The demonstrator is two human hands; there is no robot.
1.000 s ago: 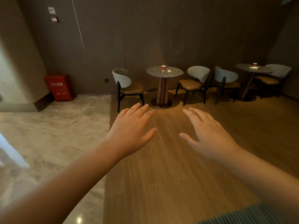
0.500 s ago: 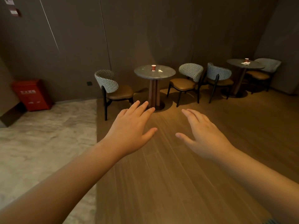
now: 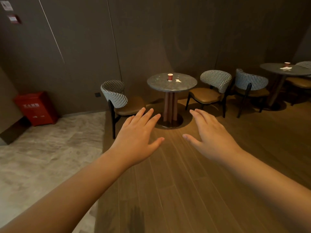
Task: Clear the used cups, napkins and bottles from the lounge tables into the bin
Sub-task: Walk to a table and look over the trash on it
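A red paper cup [image 3: 170,77] stands upright on a round grey stone table [image 3: 159,84] ahead of me, with a small crumpled white napkin [image 3: 178,80] just right of it. A second round table [image 3: 272,68] at the far right carries another red cup [image 3: 287,64] and a white napkin [image 3: 285,68]. My left hand [image 3: 139,135] and my right hand [image 3: 210,137] are stretched out in front of me, palms down, fingers straight, holding nothing. Both are well short of the near table. No bin is in sight.
Houndstooth-backed chairs with tan seats flank the near table, one on the left [image 3: 117,100] and one on the right [image 3: 212,88]; a third [image 3: 249,84] stands by the far table. A red box [image 3: 36,108] sits by the left wall. Wood flooring lies ahead, grey stone floor to the left.
The view has advanced toward the near table, which now looks larger and closer. Both hands stay outstretched and empty in the same pose.
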